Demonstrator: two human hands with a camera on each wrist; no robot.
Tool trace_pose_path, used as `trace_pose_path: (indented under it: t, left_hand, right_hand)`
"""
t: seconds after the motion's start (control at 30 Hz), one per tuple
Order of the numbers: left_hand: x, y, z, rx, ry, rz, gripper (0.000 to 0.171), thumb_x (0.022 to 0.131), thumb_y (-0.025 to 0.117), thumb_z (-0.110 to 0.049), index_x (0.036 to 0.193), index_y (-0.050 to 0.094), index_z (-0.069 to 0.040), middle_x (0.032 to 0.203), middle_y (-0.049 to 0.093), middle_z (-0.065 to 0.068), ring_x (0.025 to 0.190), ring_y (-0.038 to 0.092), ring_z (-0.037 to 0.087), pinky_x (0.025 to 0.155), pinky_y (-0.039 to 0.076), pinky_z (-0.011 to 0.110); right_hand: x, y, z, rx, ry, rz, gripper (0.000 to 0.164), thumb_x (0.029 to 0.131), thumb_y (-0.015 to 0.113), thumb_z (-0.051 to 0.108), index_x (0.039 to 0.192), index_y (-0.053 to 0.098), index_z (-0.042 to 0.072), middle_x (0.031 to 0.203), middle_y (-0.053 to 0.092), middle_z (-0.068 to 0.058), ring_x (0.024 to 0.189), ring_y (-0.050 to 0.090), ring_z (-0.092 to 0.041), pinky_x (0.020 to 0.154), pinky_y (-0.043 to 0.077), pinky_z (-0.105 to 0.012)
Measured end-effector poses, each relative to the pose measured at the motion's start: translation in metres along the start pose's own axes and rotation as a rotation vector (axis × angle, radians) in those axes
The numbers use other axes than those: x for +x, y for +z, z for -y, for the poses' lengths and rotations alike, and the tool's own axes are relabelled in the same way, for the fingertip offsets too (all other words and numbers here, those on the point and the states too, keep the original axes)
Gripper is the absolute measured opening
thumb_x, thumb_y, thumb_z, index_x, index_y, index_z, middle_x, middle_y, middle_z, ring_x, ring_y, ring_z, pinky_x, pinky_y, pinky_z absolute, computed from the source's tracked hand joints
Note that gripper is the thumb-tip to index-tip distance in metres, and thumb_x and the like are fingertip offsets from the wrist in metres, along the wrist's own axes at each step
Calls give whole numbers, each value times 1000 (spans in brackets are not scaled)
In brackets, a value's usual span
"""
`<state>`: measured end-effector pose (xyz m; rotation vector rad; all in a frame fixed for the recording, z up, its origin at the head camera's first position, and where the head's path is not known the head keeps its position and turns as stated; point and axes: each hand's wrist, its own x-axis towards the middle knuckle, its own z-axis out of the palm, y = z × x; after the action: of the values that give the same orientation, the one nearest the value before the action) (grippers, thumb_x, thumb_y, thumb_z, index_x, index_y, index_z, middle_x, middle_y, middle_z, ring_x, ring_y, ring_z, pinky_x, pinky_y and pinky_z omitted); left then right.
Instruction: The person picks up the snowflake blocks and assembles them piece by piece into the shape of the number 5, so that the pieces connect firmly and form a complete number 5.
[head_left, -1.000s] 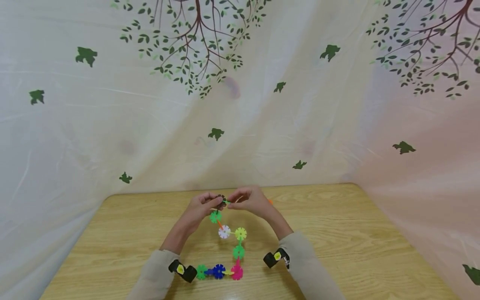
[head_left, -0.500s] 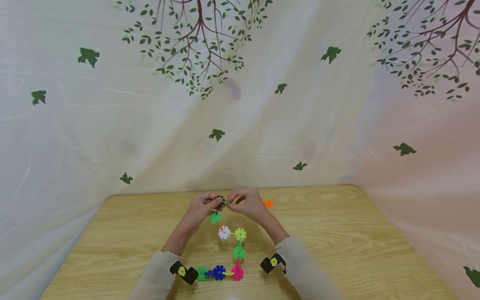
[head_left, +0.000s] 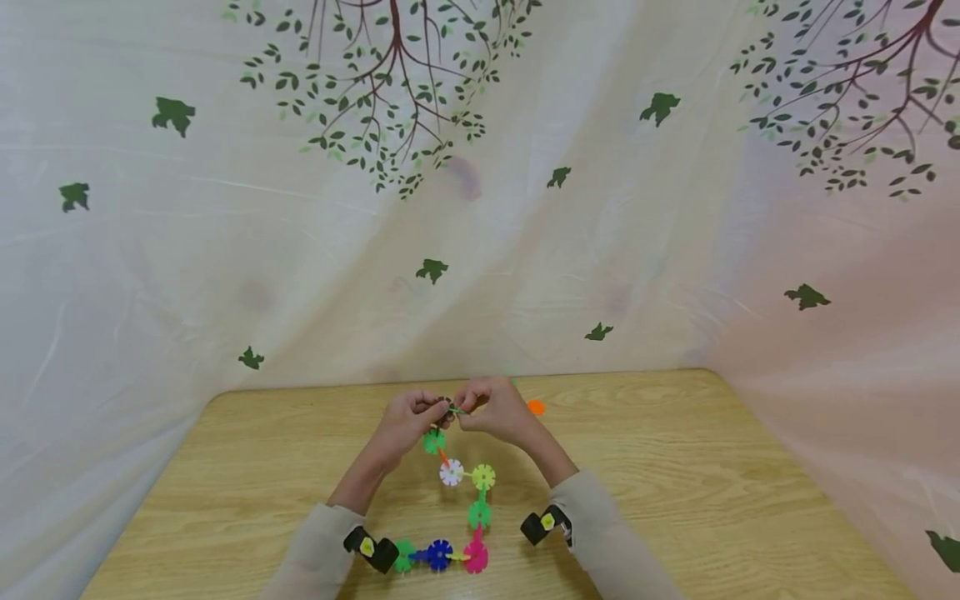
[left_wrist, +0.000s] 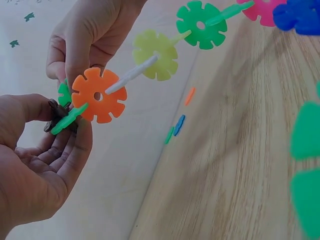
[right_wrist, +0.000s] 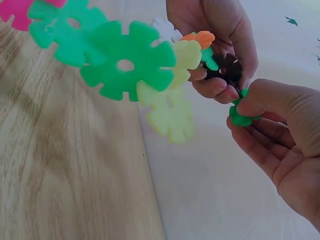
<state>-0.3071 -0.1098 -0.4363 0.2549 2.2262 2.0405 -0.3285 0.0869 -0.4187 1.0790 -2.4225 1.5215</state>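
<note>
My left hand [head_left: 405,423] pinches a dark brown, notched interlocking disc [right_wrist: 227,67] at the far end of a chain of plastic snowflake discs. Between the thumb and fingers of my right hand [right_wrist: 295,140] is a green disc [right_wrist: 240,116], its edge against the dark one. From there the chain runs through a green disc [left_wrist: 69,120], an orange disc [left_wrist: 110,110], a white disc [head_left: 446,477], a yellow disc [left_wrist: 142,52] and another green disc [head_left: 480,520]. It bends at a pink disc [head_left: 476,558] toward a blue disc [head_left: 440,562] and a green end disc [head_left: 403,565] beside my left wrist.
A loose orange disc [head_left: 536,407] lies on the wooden table [head_left: 675,483] behind my right hand. In the left wrist view, a blue disc [left_wrist: 179,125] and a green disc [left_wrist: 169,135] lie near the table's far edge. A printed cloth [head_left: 510,317] hangs behind.
The chain has shifted slightly toward me, and my left hand a little to the right. The loose orange disc shows more from behind my right hand. Both hands keep their pinch.
</note>
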Motion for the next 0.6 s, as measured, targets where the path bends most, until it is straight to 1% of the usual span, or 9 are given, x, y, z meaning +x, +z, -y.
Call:
trace_pose_path:
  t: [0.1, 0.2, 0.3, 0.37, 0.4, 0.5, 0.6]
  left_hand:
    - [0, 1, 1, 2, 1, 3, 18, 101, 62, -9, 106, 65, 8, 84, 74, 3, 81, 70, 15, 71, 57, 21]
    - [0, -1, 1, 9, 11, 20, 21, 102, 62, -12, 106, 65, 8, 87, 75, 6, 83, 71, 16, 72, 58, 22]
    - [1, -3, 1, 7, 12, 21, 22, 103, 61, -14, 107, 65, 7, 91, 76, 9, 87, 73, 22, 75, 59, 25]
    - [1, -6, 2, 2, 4, 15, 22, 103, 61, -15, 108, 65, 6, 92, 76, 9, 89, 74, 24, 76, 59, 26]
    - [2, -7, 3, -4, -5, 9, 22, 103, 61, -15, 108, 66, 5, 91, 76, 7, 89, 74, 24, 77, 59, 27]
    - [2, -9, 4, -15, -20, -1, 21, 102, 62, -16, 108, 67, 4, 88, 76, 2, 87, 74, 20, 78, 60, 28]
    - [2, -8, 4, -25, -19, -4, 22, 102, 62, -16, 108, 67, 5, 88, 76, 1, 84, 73, 16, 78, 60, 29]
  right_hand:
    - [0, -1, 0, -5, 13, 17, 19, 77, 71, -11, 66, 62, 2, 94, 76, -15, 88, 72, -21, 77, 61, -31]
    - [2, 0, 0, 1, 39, 29, 18, 78, 70, -12, 67, 62, 1, 97, 77, -17, 91, 72, -20, 79, 60, -25]
    - [3, 0, 0, 13, 71, 22, 11, 82, 70, -10, 76, 68, -1, 97, 76, -18, 90, 71, -20, 78, 61, -24]
    - [2, 0, 0, 10, 86, 5, 6, 84, 72, -8, 85, 73, -2, 95, 75, -18, 87, 72, -19, 76, 61, -24]
    - [2, 0, -1, 3, 94, -4, 6, 85, 73, -6, 90, 75, -2, 95, 76, -18, 85, 72, -18, 74, 61, -24]
    - [1, 2, -3, -55, 82, -36, 10, 86, 76, -1, 96, 80, 1, 92, 78, -15, 78, 72, -14, 71, 59, -21]
    - [0, 4, -4, -117, 33, -65, 10, 86, 77, 0, 94, 81, 3, 89, 79, -11, 74, 72, -13, 70, 60, -23]
